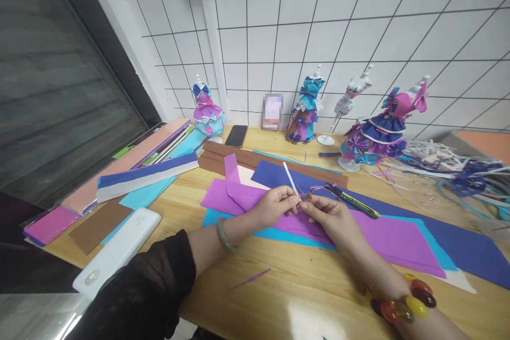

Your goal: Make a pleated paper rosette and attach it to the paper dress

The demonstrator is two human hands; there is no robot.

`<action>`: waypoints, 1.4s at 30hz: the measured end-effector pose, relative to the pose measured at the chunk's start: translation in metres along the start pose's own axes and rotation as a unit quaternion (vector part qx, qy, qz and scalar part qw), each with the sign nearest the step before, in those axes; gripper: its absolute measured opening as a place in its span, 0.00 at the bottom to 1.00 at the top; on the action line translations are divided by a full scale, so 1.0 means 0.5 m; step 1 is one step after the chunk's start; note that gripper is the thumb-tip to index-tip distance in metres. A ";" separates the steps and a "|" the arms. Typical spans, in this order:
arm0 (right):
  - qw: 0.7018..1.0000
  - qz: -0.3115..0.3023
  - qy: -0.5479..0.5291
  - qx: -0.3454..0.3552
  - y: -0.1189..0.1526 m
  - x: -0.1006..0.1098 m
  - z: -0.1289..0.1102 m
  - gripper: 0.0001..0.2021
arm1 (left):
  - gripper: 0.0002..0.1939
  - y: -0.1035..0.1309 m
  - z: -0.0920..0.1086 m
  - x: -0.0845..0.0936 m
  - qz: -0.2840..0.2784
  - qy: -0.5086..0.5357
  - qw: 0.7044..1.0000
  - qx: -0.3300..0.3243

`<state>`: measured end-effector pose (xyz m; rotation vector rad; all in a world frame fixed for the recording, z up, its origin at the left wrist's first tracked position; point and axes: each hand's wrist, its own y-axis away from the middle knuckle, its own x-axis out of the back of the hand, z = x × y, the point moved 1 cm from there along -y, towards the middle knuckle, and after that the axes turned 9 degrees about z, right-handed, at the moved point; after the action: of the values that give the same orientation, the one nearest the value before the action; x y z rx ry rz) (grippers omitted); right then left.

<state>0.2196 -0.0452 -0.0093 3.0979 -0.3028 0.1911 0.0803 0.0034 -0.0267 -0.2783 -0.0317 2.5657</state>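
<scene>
My left hand (pixel 274 206) and my right hand (pixel 330 217) meet fingertip to fingertip above the layered paper. A narrow white paper strip (pixel 290 176) sticks up from the pinched fingers of my left hand. My right hand is closed in a pinch too, but what lies between its fingertips is too small to make out. Beneath both hands is a purple paper sheet (pixel 398 236), on top of a light blue sheet (pixel 428 231) and beside a dark blue sheet (pixel 454 239). Green-and-black handled pliers or snips (pixel 356 203) rest just behind my right hand.
Small dress forms in paper dresses (pixel 207 111) (pixel 306 103) (pixel 388 119) and a bare dress form (pixel 350 95) stand along the wall. A phone (pixel 236 136) lies near them. At left are a white device (pixel 117 252) and paper sheets (pixel 147 175); at right, tangled strips (pixel 466 170).
</scene>
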 end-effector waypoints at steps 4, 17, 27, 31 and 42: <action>0.998 -0.038 -0.050 0.000 -0.002 0.001 0.005 0.12 | 0.14 -0.001 -0.002 0.002 -0.018 0.038 0.998 0.039; 0.995 0.038 0.054 0.069 0.000 0.011 0.013 0.11 | 0.11 0.001 0.009 0.009 -0.062 0.167 0.970 0.164; 0.999 -0.022 -0.028 0.034 0.000 0.012 0.007 0.18 | 0.09 -0.001 0.011 0.022 -0.147 0.193 0.937 0.250; 0.998 -0.053 -0.032 0.025 0.004 0.015 0.001 0.21 | 0.11 0.001 0.008 0.027 -0.176 0.184 0.927 0.275; 0.993 -0.114 0.011 0.029 0.008 0.019 0.014 0.13 | 0.06 0.000 0.014 0.032 -0.215 0.153 0.913 0.311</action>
<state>0.2291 -0.0512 -0.0148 3.1522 0.0582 0.2310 0.0658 0.0121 -0.0230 -0.3700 0.7441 1.9421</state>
